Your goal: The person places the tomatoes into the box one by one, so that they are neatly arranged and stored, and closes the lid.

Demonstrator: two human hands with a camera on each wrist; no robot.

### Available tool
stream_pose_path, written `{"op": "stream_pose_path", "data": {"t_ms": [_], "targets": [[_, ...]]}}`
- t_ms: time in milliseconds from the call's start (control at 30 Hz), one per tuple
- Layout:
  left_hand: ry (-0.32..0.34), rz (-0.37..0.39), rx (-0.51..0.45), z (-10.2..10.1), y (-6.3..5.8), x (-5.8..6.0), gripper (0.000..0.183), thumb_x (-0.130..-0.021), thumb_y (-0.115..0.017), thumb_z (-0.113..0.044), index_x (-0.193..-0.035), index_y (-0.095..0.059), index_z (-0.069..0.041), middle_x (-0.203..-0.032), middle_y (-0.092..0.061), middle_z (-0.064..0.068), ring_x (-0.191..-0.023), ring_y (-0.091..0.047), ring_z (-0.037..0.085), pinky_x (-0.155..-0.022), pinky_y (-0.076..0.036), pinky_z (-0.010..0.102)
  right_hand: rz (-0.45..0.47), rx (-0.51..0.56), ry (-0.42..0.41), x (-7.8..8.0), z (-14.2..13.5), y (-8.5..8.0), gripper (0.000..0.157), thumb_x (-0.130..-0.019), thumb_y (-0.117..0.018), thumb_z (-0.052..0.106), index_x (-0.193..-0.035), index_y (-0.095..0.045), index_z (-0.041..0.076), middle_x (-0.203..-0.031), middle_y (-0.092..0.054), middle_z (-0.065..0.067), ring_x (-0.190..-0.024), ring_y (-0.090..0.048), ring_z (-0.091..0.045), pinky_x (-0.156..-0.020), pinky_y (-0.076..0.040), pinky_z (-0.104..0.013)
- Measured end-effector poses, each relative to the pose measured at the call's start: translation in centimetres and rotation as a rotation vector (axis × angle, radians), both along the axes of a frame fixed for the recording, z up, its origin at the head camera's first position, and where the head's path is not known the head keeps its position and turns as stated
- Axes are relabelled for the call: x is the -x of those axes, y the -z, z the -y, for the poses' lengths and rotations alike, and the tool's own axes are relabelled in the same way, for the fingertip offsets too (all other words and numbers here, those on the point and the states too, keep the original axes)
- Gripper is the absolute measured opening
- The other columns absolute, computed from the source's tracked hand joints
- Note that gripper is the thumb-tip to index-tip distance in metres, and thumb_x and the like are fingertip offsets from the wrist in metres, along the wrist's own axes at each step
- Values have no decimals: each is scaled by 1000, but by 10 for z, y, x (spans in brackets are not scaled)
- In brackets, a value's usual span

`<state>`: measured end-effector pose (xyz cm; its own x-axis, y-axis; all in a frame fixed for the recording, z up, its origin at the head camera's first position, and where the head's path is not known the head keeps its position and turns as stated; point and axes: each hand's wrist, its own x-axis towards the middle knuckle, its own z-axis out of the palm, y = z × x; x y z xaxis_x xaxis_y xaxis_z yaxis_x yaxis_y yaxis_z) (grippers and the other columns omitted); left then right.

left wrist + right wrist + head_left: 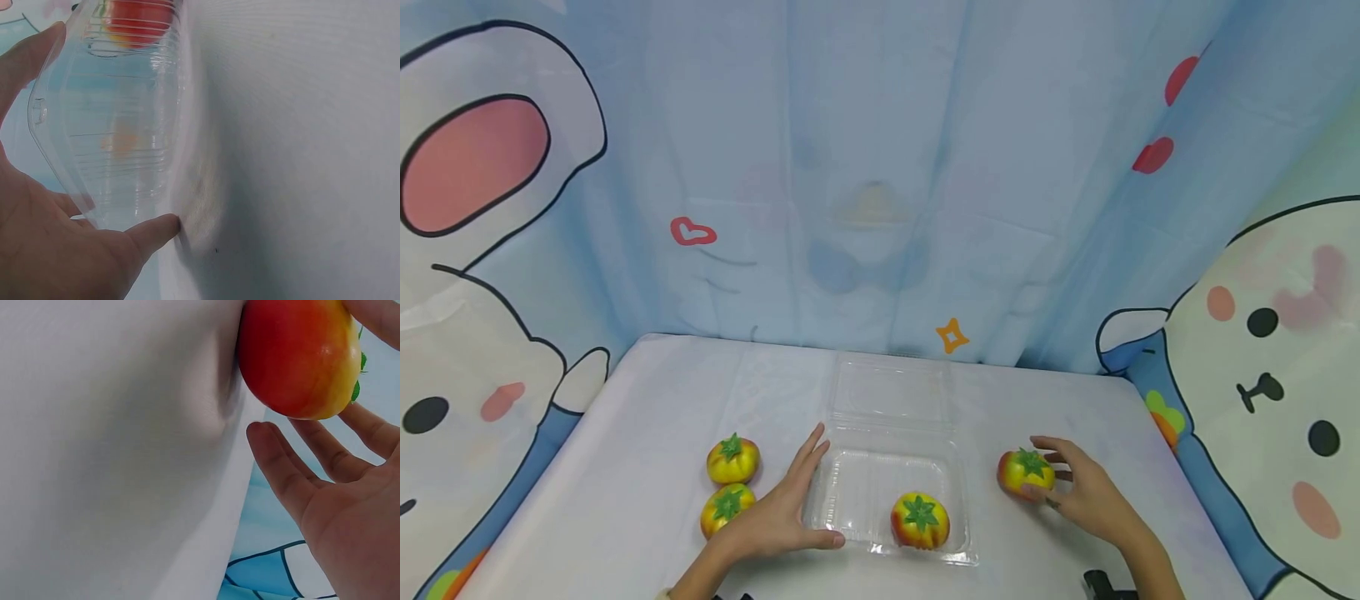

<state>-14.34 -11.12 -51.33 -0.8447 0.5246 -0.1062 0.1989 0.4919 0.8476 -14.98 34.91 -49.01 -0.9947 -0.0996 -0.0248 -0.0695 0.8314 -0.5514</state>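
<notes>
A clear plastic clamshell box [880,483] lies with its lid [891,390] folded back. Inside, at the near right, sits a yellow-and-red tomato [920,521] with a green leafy top. My left hand [778,517] is at the box's left side, thumb and fingers spread along its rim; the left wrist view shows the fingers [28,59] by the clear wall. To the right of the box, another tomato [1025,472] rests on the table. Around it my right hand [1086,492] is spread; in the right wrist view the fingers [281,465] look straight and loose beside the tomato [297,359].
Two more tomatoes [733,459] stand one behind the other left of my left hand. A white cloth covers the table [655,417]. Behind it hangs a blue printed curtain [880,167]. A black object [1101,585] is at the near edge by my right forearm.
</notes>
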Motion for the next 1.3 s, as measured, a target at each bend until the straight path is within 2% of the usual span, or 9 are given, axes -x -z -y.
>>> {"op": "stream_pose_path", "data": {"t_ms": [300,700,967,1300], "targets": [[5,-5,-9,0,0,-1,128,-80,-88,-51,-172,-7,-16,-180,17,-5,-168,-6,38,-128,-27,68,29,26,14,-1,-2,6,72,-88,-87,38,-143,-57,2,-144,-61,-28,-124,-63,-43,-100,-61,-55],[14,-9,-14,2,2,-1,128,-80,-89,-50,-172,-6,-15,-180,17,-5,-168,-4,37,-129,-27,67,29,26,16,-1,-1,6,73,-86,-88,42,-140,-59,3,-142,-62,-26,-123,-63,-42,-98,-63,-52],[-1,5,-2,1,0,-1,128,-79,-89,-52,-172,-7,-18,-180,17,-7,-168,-5,37,-128,-27,68,-8,17,3,-4,5,-2,70,-84,-90,41,-138,-60,6,-139,-65,-21,-122,-64,-37,-94,-64,-47],[4,6,-3,0,-2,0,127,-81,-87,-52,-172,-5,-19,-180,18,-7,-167,-7,40,-126,-27,70,-77,65,-45,-4,24,-23,66,-83,-92,36,-136,-61,12,-136,-67,-12,-119,-64,-30,-93,-65,-43]]}}
